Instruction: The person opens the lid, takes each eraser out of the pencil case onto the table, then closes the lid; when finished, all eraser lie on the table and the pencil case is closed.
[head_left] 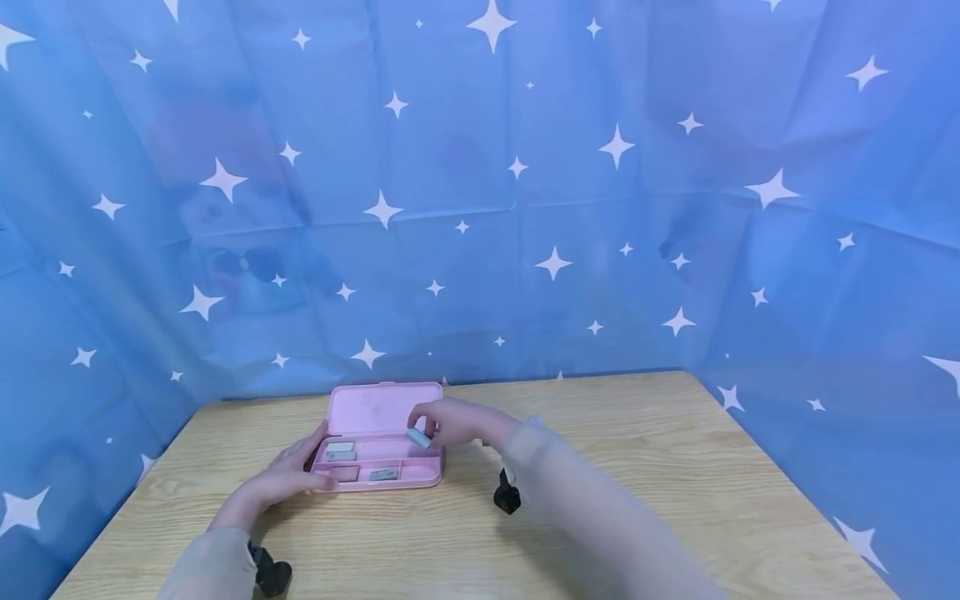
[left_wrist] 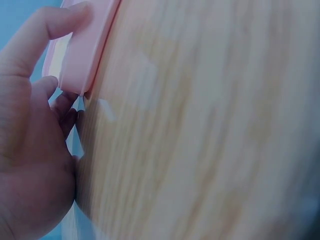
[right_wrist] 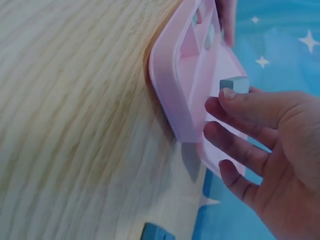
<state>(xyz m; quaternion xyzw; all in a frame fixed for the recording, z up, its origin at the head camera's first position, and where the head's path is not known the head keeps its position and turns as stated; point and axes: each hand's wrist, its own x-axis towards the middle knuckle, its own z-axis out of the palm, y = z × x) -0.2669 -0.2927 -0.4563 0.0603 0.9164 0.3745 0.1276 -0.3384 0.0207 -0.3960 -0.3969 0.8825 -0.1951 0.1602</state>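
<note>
An open pink pencil case [head_left: 378, 450] lies on the table, its lid [head_left: 371, 408] tipped back toward the curtain. My left hand [head_left: 281, 479] grips the left end of the case, thumb at the front corner and fingers along the side. Between thumb and index finger, my right hand [head_left: 452, 422] pinches a small light-blue eraser [right_wrist: 235, 84] above the right part of the case; its other fingers are spread loosely. Two pale blocks [head_left: 341, 451] sit at the left of the back compartment. In front compartments lie a pink block [head_left: 344, 473] and a grey-green block [head_left: 384, 474].
The light wood table [head_left: 600, 467] extends to the right and in front of the case. A blue curtain with white stars [head_left: 480, 208] hangs behind and at both sides. At the bottom of the right wrist view, a dark blue object [right_wrist: 157, 232] shows partly.
</note>
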